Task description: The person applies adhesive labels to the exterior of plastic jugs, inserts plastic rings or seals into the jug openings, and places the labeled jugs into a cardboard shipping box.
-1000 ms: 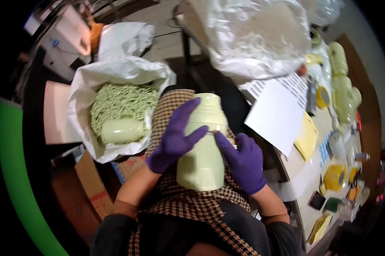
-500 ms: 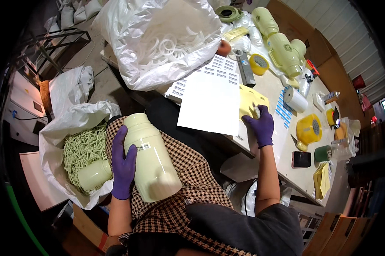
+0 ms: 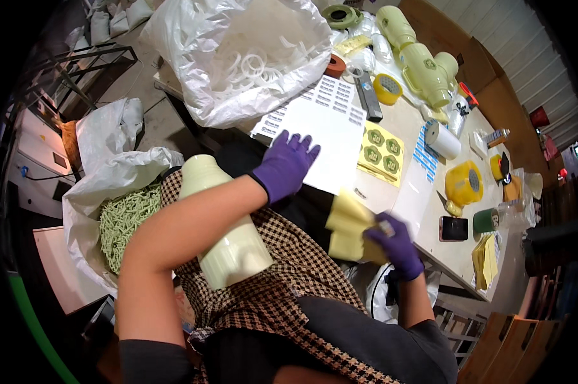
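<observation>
My left hand (image 3: pixel 284 168) lies flat with fingers apart on the white label sheets (image 3: pixel 330 137) at the table's near edge. Beneath my left forearm, a pale green flask body (image 3: pixel 236 256) leans across my lap, its middle hidden by the arm. My right hand (image 3: pixel 398 246) grips a bent yellow backing sheet (image 3: pixel 350 227), held off the table's front edge and blurred by motion. Just beyond it, a yellow sticker sheet (image 3: pixel 382 153) with round green stickers rests on the table. Both hands wear purple gloves.
A white bag (image 3: pixel 193 70) of clear rings stands at the back. Left of my lap is a sack with green packing strips (image 3: pixel 129 221). Tape rolls (image 3: pixel 387 89), a white roll (image 3: pixel 442 139), a phone (image 3: pixel 453 228) and pale green flasks (image 3: pixel 423 70) occupy the table.
My left hand has let go of the flask and moved right onto the label sheets. My right hand has pulled the yellow backing sheet toward me, uncovering the round stickers.
</observation>
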### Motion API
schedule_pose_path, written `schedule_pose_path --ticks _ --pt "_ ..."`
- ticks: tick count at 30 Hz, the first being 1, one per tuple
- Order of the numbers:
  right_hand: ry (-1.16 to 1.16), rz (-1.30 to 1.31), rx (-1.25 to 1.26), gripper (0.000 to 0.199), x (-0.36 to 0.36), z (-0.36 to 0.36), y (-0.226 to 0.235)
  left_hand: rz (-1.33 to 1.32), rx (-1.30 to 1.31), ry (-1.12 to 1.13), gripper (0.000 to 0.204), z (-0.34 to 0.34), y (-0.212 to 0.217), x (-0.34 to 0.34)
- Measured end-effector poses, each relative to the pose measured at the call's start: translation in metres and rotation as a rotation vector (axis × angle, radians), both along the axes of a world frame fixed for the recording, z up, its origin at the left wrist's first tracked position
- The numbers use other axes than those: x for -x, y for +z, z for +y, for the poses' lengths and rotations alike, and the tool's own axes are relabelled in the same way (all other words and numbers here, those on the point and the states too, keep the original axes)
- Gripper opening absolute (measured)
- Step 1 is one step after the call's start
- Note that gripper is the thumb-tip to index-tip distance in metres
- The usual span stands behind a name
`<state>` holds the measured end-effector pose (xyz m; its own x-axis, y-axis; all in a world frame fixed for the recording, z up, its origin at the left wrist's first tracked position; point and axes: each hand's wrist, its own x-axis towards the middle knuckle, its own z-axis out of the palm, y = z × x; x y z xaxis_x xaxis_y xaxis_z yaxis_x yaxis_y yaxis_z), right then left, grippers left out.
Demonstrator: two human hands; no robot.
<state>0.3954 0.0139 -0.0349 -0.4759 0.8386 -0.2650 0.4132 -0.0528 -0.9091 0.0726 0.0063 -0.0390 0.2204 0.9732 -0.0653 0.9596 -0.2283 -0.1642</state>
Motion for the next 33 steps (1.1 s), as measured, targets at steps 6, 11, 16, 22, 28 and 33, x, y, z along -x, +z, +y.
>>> schedule_pose_path --ticks 6,11,16,22,28,33 --pt "-0.254 0.577 1.115 0.053 0.008 -0.024 -0.175 -0.028 0.223 0.208 0.059 0.023 0.018 0.021" --pt "-0.043 -0.359 -0.513 0.047 0.026 0.021 -0.290 0.050 0.160 0.352 0.060 0.030 0.015 0.036" --pt "0.145 -0.415 -0.021 0.033 0.040 0.002 -0.253 0.166 0.192 0.275 0.087 0.018 0.026 0.046" --pt "0.039 -0.009 -0.781 0.035 0.010 -0.030 -0.092 -0.163 0.046 -0.153 0.091 0.019 0.030 0.011" --pt "-0.123 -0.346 -0.987 0.027 0.010 0.088 -0.018 -0.239 -0.006 -0.364 0.072 0.066 0.009 -0.087" --pt "0.029 -0.415 -0.923 0.028 0.015 0.152 -0.031 -0.192 0.228 -0.281 0.079 0.087 -0.023 -0.097"
